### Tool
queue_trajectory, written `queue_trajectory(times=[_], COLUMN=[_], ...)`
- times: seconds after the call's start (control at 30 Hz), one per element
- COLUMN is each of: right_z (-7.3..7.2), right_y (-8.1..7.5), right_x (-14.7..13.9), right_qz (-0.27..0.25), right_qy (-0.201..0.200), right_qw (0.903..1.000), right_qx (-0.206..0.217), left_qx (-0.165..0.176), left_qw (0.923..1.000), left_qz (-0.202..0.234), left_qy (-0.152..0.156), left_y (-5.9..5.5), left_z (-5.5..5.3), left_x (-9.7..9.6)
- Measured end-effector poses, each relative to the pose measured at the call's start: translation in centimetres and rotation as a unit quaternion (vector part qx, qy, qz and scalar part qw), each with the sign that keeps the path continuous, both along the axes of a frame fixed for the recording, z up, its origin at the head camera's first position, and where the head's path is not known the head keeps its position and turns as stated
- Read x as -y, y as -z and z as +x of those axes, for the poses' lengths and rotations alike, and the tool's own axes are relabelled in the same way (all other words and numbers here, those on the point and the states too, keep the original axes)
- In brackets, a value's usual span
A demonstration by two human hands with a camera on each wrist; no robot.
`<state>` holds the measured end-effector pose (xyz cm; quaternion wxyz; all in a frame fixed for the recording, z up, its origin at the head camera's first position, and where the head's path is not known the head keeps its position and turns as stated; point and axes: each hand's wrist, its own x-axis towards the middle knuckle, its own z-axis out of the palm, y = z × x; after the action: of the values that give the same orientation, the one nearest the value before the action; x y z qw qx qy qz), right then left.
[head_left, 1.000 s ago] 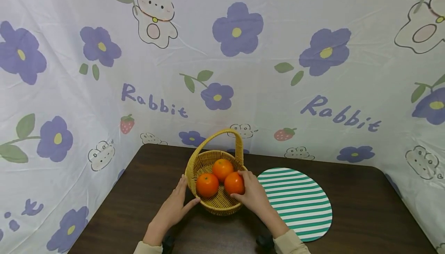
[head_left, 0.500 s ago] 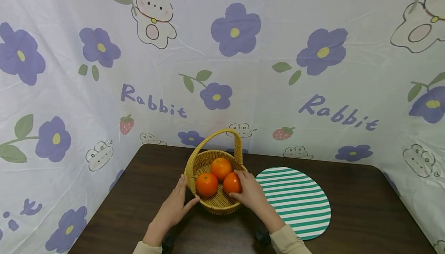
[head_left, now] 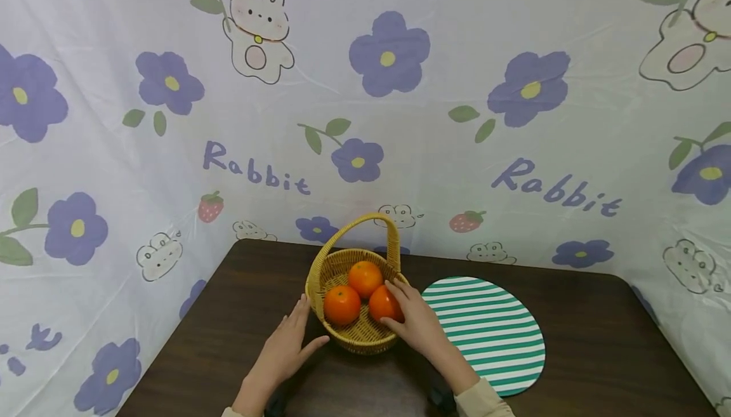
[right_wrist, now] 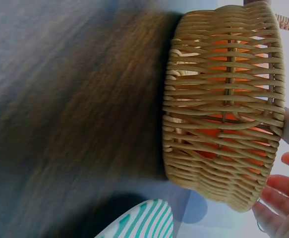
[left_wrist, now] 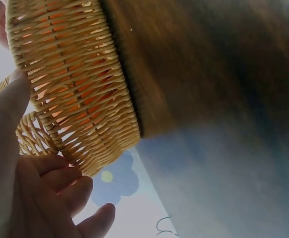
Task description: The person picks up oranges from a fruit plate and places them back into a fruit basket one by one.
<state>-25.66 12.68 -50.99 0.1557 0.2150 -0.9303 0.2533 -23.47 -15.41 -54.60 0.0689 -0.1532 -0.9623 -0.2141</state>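
Observation:
A yellow wicker basket (head_left: pixel 365 344) with a tall arched handle stands on the dark table, holding three oranges. One orange (head_left: pixel 342 305) lies at the left in it and another orange (head_left: pixel 365 278) at the back. My right hand (head_left: pixel 419 322) reaches over the right rim and grips the third orange (head_left: pixel 384 303) between thumb and fingers, partly covering it. My left hand (head_left: pixel 285 347) is at the basket's left side, fingers straight and thumb spread. In the left wrist view its fingers (left_wrist: pixel 75 191) are close against the wicker; whether they touch is unclear.
A round placemat (head_left: pixel 491 334) with green and white stripes lies on the table right of the basket, partly behind the right forearm. Behind the dark table (head_left: pixel 599 334) hangs a white cloth (head_left: pixel 434 150) printed with purple flowers and rabbits.
My left thumb has come slightly away from the basket's front rim. My right hand stays on the same orange, and the basket has not visibly moved. The head view has shifted slightly.

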Motion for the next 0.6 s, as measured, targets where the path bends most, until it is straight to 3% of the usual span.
queue_trajectory(times=[0.17, 0.3, 0.47, 0.6], right_z=[0.4, 0.8, 1.3, 1.6], right_y=[0.6, 0.8, 0.7, 0.6], right_x=[-0.6, -1.1, -1.7, -2.2], right_qz=[-0.029, -0.046, -0.060, -0.066], right_qy=[-0.006, -0.003, 0.013, 0.028], right_qw=[0.9983, 0.9967, 0.9943, 0.9932], right_qx=[-0.051, -0.068, -0.087, -0.091], left_qx=[-0.017, -0.039, -0.082, -0.125], left_qw=[0.9997, 0.9987, 0.9959, 0.9919], left_qz=[-0.016, -0.029, -0.024, -0.018], left_qy=[-0.004, -0.015, -0.030, -0.018], left_y=[-0.1, -0.5, -1.1, -1.6], left_z=[0.6, 1.2, 2.0, 2.6], left_x=[0.0, -0.1, -0.5, -1.1])
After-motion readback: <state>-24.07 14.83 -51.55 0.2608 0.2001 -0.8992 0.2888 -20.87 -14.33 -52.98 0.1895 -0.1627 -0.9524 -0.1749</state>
